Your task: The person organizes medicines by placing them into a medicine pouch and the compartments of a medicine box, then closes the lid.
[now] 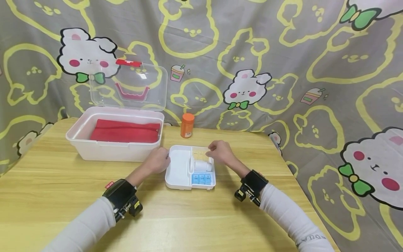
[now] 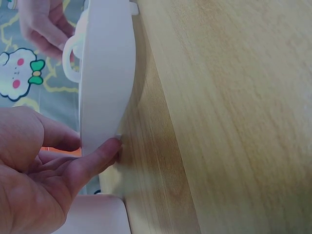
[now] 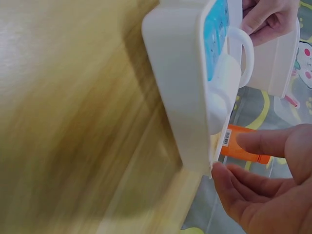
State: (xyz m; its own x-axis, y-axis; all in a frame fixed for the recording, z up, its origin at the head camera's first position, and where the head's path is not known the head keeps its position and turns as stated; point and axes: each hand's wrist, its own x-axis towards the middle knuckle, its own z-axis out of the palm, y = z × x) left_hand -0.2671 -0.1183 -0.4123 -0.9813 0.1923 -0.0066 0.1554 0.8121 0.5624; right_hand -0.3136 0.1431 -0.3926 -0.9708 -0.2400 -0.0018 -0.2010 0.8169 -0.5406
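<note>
A white compartment tray (image 1: 177, 168) lies on the wooden table, holding a white bottle (image 1: 202, 165), a blue pill organizer (image 1: 201, 179) and a yellowish packet (image 1: 199, 153). My left hand (image 1: 158, 160) pinches the tray's left rim; in the left wrist view its thumb and a finger (image 2: 100, 155) close on the tray's wall (image 2: 105, 73). My right hand (image 1: 219, 151) hovers at the tray's far right corner. In the right wrist view its fingers (image 3: 253, 180) are relaxed and spread beside that corner (image 3: 175, 73), holding nothing.
An orange pill bottle (image 1: 187, 125) stands behind the tray. To the left sits a clear storage box (image 1: 94, 151) with a red pouch (image 1: 126, 131) inside and its lid (image 1: 127, 85) raised. A patterned curtain hangs behind. The table's right edge (image 1: 302, 196) is near.
</note>
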